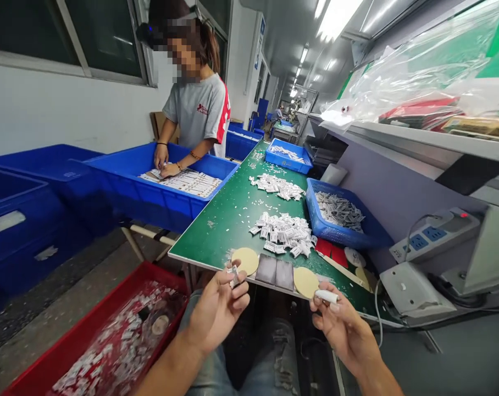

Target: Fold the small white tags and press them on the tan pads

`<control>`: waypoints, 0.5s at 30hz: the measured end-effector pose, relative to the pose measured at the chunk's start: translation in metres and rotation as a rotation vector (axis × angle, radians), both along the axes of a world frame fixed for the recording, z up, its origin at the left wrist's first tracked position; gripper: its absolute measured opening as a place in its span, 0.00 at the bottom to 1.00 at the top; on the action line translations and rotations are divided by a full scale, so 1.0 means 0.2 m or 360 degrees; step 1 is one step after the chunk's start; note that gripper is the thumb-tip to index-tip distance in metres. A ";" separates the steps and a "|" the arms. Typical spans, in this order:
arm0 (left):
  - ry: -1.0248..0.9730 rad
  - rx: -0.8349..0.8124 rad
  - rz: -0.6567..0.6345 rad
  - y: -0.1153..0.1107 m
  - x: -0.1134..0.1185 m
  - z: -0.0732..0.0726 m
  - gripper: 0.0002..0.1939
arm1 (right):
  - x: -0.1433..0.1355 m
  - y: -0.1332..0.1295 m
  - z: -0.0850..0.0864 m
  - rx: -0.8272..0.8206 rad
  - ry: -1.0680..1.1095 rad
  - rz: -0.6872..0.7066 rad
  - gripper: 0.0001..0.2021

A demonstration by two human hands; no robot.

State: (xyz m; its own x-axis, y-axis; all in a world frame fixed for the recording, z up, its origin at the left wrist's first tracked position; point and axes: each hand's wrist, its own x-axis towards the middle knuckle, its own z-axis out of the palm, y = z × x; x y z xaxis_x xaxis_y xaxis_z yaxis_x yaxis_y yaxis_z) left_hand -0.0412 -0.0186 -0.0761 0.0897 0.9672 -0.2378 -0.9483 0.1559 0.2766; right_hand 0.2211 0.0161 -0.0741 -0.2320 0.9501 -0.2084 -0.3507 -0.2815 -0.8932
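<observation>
My left hand (220, 308) pinches a small white plastic part (233, 276) between thumb and fingers, in front of the table's near edge. My right hand (343, 322) holds a white cylindrical piece (327, 296) at its fingertips. Along the near edge of the green table (216, 225) lie a yellow disc (245, 260), two dark rectangular pads (275, 271) and a second yellow disc (306, 281). Behind them rises a pile of white plastic parts (284, 232), with another pile (277, 186) farther back.
A blue basket (336, 236) of parts stands at the right, near a power strip (434, 235). A red bin (88, 319) with white pieces is low at the left. Across the table, a person (198, 110) reaches into a blue bin (162, 192).
</observation>
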 end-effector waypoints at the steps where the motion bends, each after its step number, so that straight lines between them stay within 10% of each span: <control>1: -0.0061 0.0037 -0.0011 0.00 0.01 0.02 0.08 | -0.02 0.00 0.01 0.0004 0.0077 0.0032 0.20; 8: 0.0279 0.0021 -0.0094 0.04 -0.02 0.04 0.07 | -0.10 0.03 -0.01 0.0083 -0.0261 0.0009 0.16; 15: 0.1666 0.0063 0.0213 0.22 -0.19 -0.04 0.30 | 0.04 0.13 0.01 0.0644 -0.1185 0.0067 0.19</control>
